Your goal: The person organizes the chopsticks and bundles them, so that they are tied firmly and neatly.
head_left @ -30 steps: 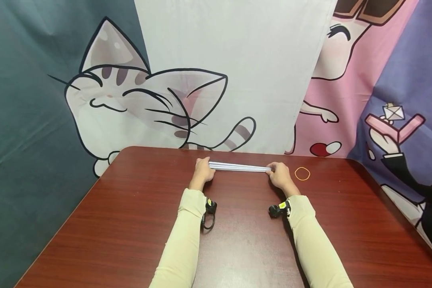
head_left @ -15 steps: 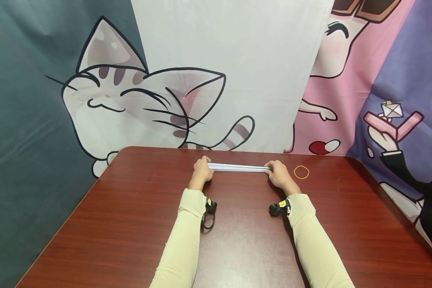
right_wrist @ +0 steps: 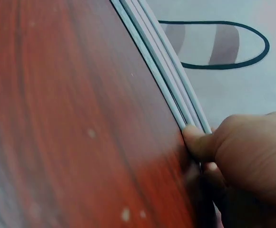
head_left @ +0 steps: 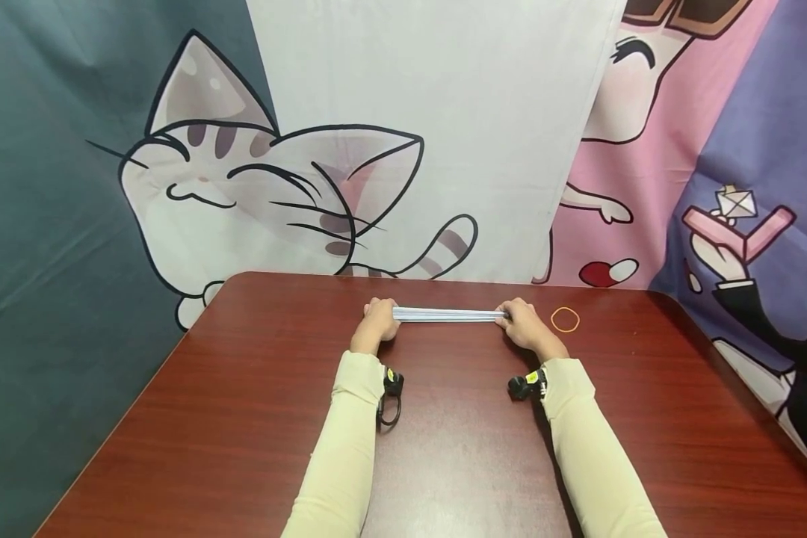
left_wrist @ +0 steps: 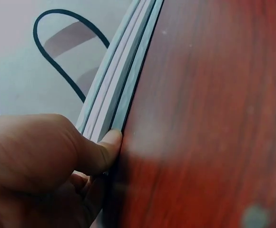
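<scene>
Near the far edge of the table lies or hovers a bundle of long, thin, pale strips (head_left: 449, 315), seen edge-on; which of the two, I cannot tell. Its layers run side by side in the left wrist view. My left hand (head_left: 377, 321) holds the left end, the thumb (left_wrist: 110, 145) pressing the near side. The right end is held by my right hand (head_left: 524, 324), with its thumb (right_wrist: 200, 142) against the near layer. Both ends and most of the other fingers are hidden. A yellow rubber band (head_left: 555, 309) lies just right of my right hand.
The brown wooden table (head_left: 235, 418) extends toward me and to both sides. A printed cloth backdrop (head_left: 484, 112) with cartoon figures hangs directly behind its far edge. Black cameras are strapped to both wrists.
The left end of the strips has dropped slightly with my left hand, so the bundle looks more level. Both hands keep their hold. The rubber band has stayed in place.
</scene>
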### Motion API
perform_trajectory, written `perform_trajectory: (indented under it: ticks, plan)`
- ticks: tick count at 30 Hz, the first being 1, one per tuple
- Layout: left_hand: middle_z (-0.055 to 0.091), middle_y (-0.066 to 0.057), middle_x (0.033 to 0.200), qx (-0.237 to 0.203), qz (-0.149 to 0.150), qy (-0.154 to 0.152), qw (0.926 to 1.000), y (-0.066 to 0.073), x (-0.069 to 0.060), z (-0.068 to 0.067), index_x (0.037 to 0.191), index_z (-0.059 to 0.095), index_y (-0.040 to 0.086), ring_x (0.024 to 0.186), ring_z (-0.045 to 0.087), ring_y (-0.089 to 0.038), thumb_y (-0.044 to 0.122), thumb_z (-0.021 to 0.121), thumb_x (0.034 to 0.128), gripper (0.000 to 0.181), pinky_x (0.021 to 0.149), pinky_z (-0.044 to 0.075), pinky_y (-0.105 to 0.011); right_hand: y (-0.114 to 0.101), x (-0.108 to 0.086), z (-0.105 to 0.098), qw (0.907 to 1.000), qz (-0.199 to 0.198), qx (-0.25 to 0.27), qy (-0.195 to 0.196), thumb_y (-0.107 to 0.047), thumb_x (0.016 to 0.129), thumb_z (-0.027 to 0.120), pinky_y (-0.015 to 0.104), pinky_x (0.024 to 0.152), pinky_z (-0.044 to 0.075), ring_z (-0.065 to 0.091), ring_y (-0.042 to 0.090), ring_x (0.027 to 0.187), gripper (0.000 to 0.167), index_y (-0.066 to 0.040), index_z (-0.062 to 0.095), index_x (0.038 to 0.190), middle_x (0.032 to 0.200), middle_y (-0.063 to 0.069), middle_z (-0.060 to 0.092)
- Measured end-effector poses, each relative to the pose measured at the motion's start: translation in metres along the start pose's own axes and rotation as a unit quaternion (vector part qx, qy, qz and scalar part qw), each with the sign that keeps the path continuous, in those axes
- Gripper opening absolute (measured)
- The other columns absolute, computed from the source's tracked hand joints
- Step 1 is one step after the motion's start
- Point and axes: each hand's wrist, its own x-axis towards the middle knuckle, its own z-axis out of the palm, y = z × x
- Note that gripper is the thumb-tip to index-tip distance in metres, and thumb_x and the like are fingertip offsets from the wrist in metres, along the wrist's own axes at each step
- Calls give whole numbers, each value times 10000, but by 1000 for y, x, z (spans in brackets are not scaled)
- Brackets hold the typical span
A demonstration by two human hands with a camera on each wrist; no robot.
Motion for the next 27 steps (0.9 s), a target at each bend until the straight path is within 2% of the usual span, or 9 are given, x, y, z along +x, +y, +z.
perform_trajectory:
  ticks: [5,11,16,20,27]
  plan:
    - [633,-131,1235,-48,65,-36,10000,-2,0,-1,1251,610,9,1257,449,-299,138,612,960,318,1033,327,-393,4,2,-1,9999,-57,74,-43,-48,906,662,530,931,367,549,339,951,87,35,686,921,918,162,633]
    - [631,-138,1240,61,238,-153,9996,-4,-2,-4,1253,609,5,1249,500,-298,140,598,969,315,1067,355,-392,4,1,2,9993,-183,-214,-254,-61,926,623,517,905,305,505,374,975,111,46,641,946,927,178,600]
    - [655,-103,1183,-71,64,-101,9999,-5,-6,-10,1230,617,65,1141,595,-276,151,600,969,275,948,481,-443,2,0,0,9984,-208,-356,-398,-69,941,600,512,893,299,463,377,968,116,39,610,981,982,195,557]
    - [646,-82,1211,-254,11,-8,9997,-8,-9,-11,1257,595,101,1152,592,-250,180,596,978,290,938,481,-469,0,-1,-2,9979,-212,-405,-467,-90,948,598,519,891,310,448,390,967,142,38,609,1008,1006,204,540]
    - [642,-74,1231,-253,280,-19,9993,-11,-10,-12,1262,588,117,1125,610,-260,211,586,983,295,948,472,-459,1,-5,-1,9977,-2,-448,-516,-118,952,600,516,866,342,437,391,965,150,19,618,1010,1026,187,537]
